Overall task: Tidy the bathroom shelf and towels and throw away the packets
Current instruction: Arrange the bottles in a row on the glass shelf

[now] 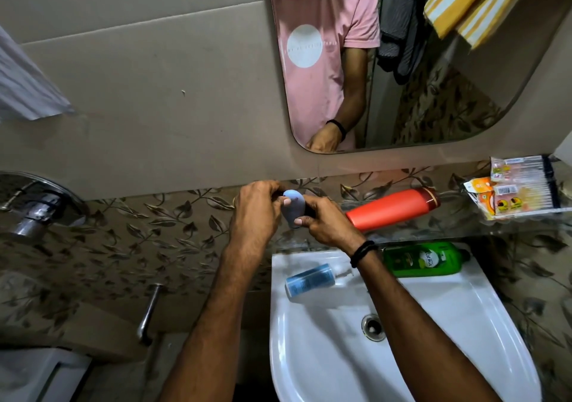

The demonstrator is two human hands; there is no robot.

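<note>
A small pale blue bottle (292, 208) was held between both hands above the left end of the glass shelf (464, 226), close to the wall. The left hand (255, 211) was closed around its upper part, and the right hand (325, 222) gripped its lower side. On the shelf an orange bottle (391, 208) was laid on its side, and at the right end some packets (523, 191) were piled. In the white sink (448, 324) below, a clear blue pump bottle (309, 281) and a green bottle (424, 259) were lying on the rim. A striped yellow towel (473, 5) was hung above the mirror (433, 107).
</note>
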